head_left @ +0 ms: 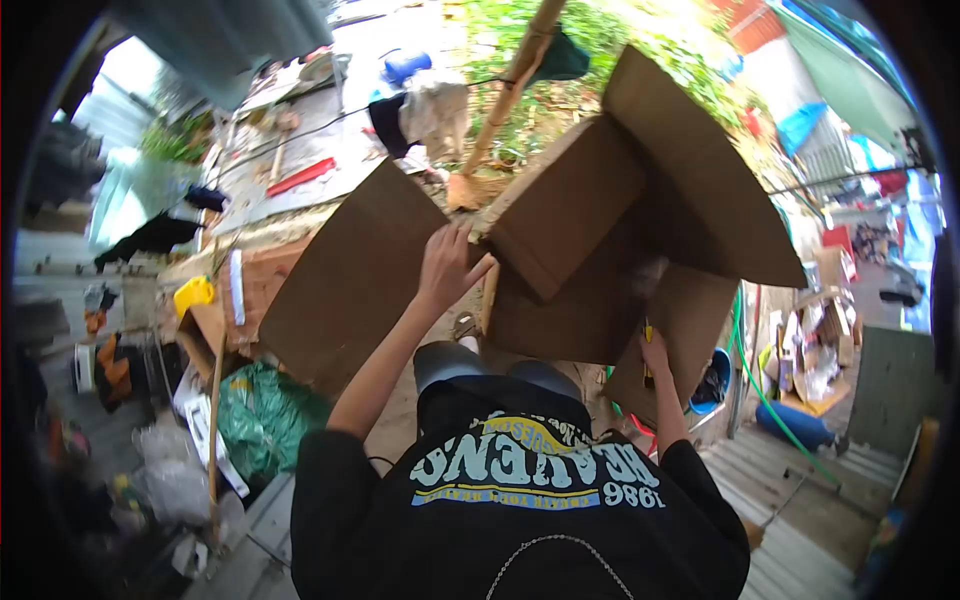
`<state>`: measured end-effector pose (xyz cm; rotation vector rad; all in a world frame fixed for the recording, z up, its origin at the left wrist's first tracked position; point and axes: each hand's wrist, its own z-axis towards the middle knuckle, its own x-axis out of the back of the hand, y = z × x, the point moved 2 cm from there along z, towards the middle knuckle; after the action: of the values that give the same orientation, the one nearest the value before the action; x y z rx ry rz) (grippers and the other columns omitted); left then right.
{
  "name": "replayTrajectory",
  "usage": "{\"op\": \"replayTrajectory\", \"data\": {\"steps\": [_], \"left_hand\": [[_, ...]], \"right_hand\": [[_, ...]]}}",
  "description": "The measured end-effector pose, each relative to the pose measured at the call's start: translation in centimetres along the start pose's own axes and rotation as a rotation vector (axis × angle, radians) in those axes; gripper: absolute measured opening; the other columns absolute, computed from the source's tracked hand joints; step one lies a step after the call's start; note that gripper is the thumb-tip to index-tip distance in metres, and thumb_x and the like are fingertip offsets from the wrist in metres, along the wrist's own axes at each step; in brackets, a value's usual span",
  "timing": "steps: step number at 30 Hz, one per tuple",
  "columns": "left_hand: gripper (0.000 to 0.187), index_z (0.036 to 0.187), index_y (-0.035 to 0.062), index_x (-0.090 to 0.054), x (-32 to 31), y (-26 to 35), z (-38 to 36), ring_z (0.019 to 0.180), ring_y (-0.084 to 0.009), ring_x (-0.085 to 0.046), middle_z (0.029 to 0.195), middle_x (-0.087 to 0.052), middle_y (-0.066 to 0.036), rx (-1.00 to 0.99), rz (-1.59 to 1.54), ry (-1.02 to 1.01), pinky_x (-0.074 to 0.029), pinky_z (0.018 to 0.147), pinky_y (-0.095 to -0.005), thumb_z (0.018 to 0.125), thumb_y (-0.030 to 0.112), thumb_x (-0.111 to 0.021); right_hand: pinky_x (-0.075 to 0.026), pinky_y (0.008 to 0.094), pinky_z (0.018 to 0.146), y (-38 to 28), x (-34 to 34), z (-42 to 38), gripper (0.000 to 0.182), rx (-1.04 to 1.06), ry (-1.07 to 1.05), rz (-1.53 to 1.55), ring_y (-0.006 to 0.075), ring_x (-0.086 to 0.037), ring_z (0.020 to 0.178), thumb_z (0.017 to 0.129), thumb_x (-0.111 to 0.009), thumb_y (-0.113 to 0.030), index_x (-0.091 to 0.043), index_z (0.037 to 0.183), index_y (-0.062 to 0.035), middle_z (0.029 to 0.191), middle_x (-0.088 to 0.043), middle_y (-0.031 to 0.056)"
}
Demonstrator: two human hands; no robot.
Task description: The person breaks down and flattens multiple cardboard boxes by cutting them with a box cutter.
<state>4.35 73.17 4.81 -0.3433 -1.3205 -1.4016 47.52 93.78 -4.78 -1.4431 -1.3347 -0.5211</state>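
Note:
A large brown cardboard box (565, 305) is held up in front of me, tilted, with its flaps spread out. One wide flap (350, 280) hangs to the left, and another (700, 170) stands up at the upper right. My left hand (445, 268) grips the box at its left edge, fingers over the rim and thumb apart. Against the lower right flap (695, 310), my right hand (655, 355) is closed around a small yellow tool (648, 332) that looks like a box cutter. Most of that tool is hidden by the fingers.
A green plastic bag (265, 420) lies at the left, near a wooden stick (216, 430) and a yellow container (194, 293). At the right are a blue bucket (713, 385), a green hose (780, 425) and a blue cylinder (795, 425). A slanted pole (515, 80) stands beyond the box.

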Motion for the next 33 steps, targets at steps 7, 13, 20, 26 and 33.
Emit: {"op": "replayTrajectory", "data": {"steps": [7,13,20,26,33], "left_hand": [[0.062,0.108,0.0045,-0.045,-13.1,-1.9,13.7,0.082,-0.0265,-0.060,0.085,-0.061,-0.011,0.269,0.319,-0.489,-0.046,0.074,-0.0351,0.061,0.033,-0.071],[0.042,0.102,0.0101,-0.050,-10.1,-5.3,11.4,0.079,-0.0278,-0.061,0.081,-0.062,-0.012,0.233,0.367,-0.514,-0.049,0.067,-0.0373,0.064,0.019,-0.065],[0.045,0.108,0.0107,-0.054,6.7,1.8,0.2,0.081,-0.0323,-0.058,0.088,-0.061,-0.016,0.289,0.035,-0.443,-0.045,0.072,-0.0397,0.065,0.015,-0.065],[0.045,0.109,0.0071,-0.052,7.9,4.8,-5.7,0.090,-0.0327,-0.054,0.095,-0.058,-0.017,0.405,0.226,-0.208,-0.042,0.077,-0.0397,0.066,0.011,-0.065],[0.046,0.111,0.0078,-0.050,4.7,4.3,-13.6,0.091,-0.0350,-0.052,0.097,-0.055,-0.018,0.529,0.324,-0.223,-0.042,0.078,-0.0406,0.067,0.001,-0.056]], "right_hand": [[-0.038,0.0289,0.037,-0.2,7.2,-3.3,0.032,-0.174,0.199,0.347,0.0150,-0.048,0.041,0.081,-0.056,-0.029,-0.050,0.087,0.0020,0.056,-0.049,0.0077],[-0.041,0.0334,0.047,4.0,8.7,-1.8,0.032,-0.097,0.268,0.227,0.0218,-0.053,0.051,0.081,-0.056,-0.025,-0.050,0.091,0.0053,0.063,-0.053,0.0139],[-0.043,0.0394,0.062,-1.0,14.0,4.7,0.029,0.389,0.423,0.143,0.0348,-0.057,0.073,0.082,-0.054,-0.023,-0.052,0.096,0.0022,0.081,-0.058,0.0213],[-0.045,0.0436,0.063,-18.6,9.3,3.0,0.028,0.689,0.104,0.184,0.0383,-0.056,0.076,0.083,-0.050,-0.025,-0.049,0.098,-0.0013,0.078,-0.057,0.0204],[-0.046,0.0456,0.059,-23.8,-0.2,3.4,0.024,0.843,0.021,0.056,0.0376,-0.057,0.065,0.082,-0.048,-0.023,-0.045,0.088,-0.0007,0.065,-0.057,0.0191]]}}
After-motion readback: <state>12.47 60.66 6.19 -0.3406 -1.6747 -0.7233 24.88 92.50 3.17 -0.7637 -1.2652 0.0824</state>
